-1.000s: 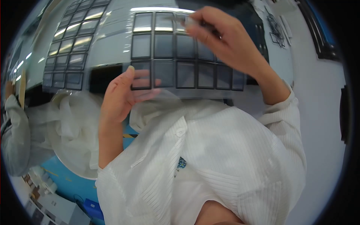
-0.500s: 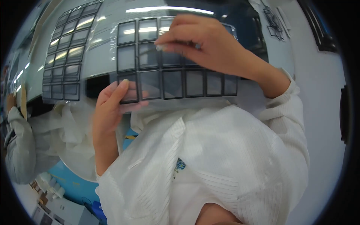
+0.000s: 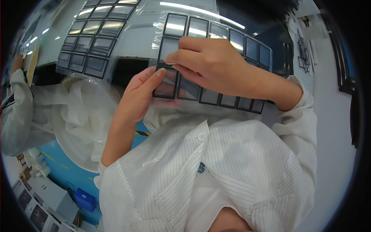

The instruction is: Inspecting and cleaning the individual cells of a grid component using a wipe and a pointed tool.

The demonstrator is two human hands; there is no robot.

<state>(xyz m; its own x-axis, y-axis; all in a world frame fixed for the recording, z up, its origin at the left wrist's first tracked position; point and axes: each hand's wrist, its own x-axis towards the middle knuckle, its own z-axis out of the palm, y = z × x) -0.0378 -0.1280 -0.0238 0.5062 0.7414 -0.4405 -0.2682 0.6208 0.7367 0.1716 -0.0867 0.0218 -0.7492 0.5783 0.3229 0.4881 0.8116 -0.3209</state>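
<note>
A clear plastic sheet bearing rows of black rectangular frames [image 3: 209, 96] lies in front of me. My left hand [image 3: 140, 91] grips its near left corner, thumb on top of a frame's edge and fingers showing through from underneath. Above the sheet, my right hand [image 3: 212, 63] is closed in a pinch, its fingertips at the upper edge of that corner frame, close to my left thumb. Whatever sits between those fingertips is too small or hidden to make out. My right hand and forearm cover several frames in the middle.
Another sheet of black frames [image 3: 91, 43] lies to the left on the table. A round white bin [image 3: 68, 143] with crumpled translucent film stands below it. At far left is another person's sleeve [image 3: 16, 112]. Loose black frames [image 3: 303, 54] lie at far right; a blue box [image 3: 85, 199] is lower left.
The whole view has shifted, so the sheet appears farther right. My right hand's pinch has come down to the corner frame, nearer my left thumb. My left hand keeps its hold.
</note>
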